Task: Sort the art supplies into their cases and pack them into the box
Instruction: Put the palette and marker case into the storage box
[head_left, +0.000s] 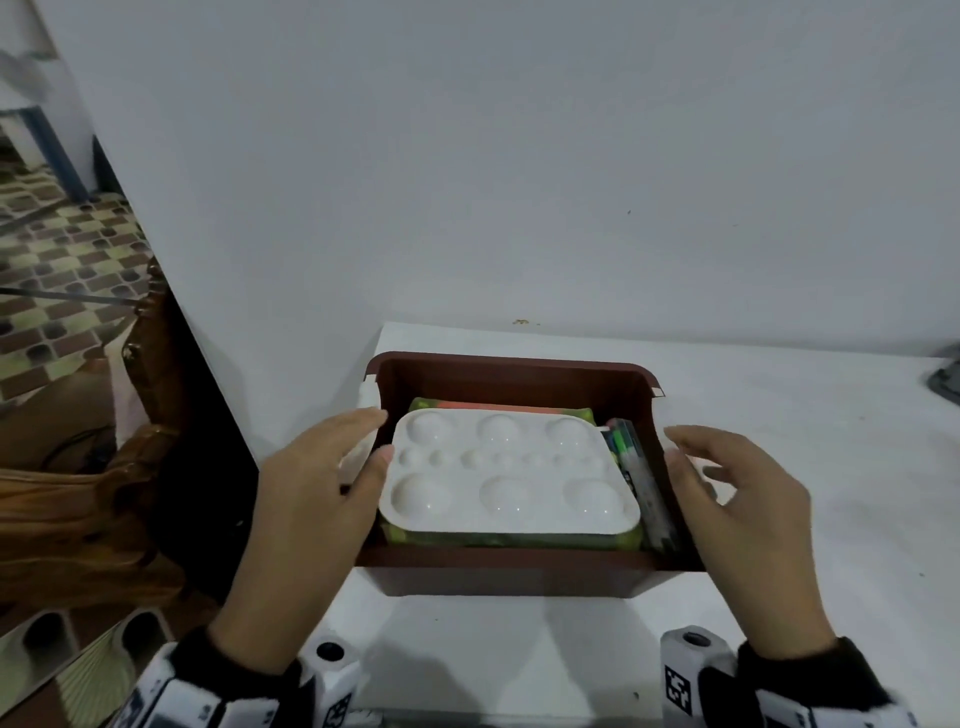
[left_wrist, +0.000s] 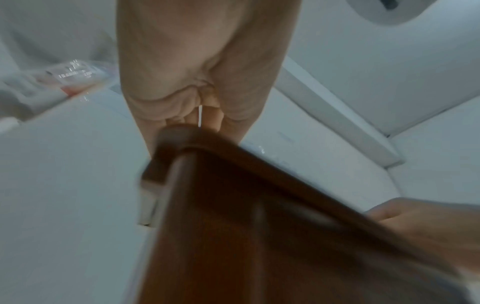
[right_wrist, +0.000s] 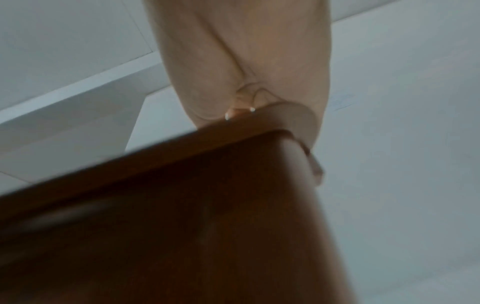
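Note:
A brown box (head_left: 509, 569) stands on the white table (head_left: 810, 441). Inside it, a white paint palette (head_left: 506, 480) lies on top of a green and orange case (head_left: 498, 408). A case of markers (head_left: 636, 467) stands on edge along the right wall. My left hand (head_left: 376, 434) is at the box's left wall with its fingers straight and its thumb touching the palette's left edge. My right hand (head_left: 675, 447) is beside the right wall with relaxed, spread fingers, holding nothing. Both wrist views are blurred, with the left hand (left_wrist: 205, 111) and the right hand (right_wrist: 246, 107) above the box (left_wrist: 259, 226) (right_wrist: 182, 205).
The table's left edge runs close to the box, with carved wooden furniture (head_left: 78, 493) beyond it. A white wall rises just behind the table. A dark object (head_left: 946, 382) lies at the far right edge. Clear plastic packaging (left_wrist: 72, 76) shows in the left wrist view.

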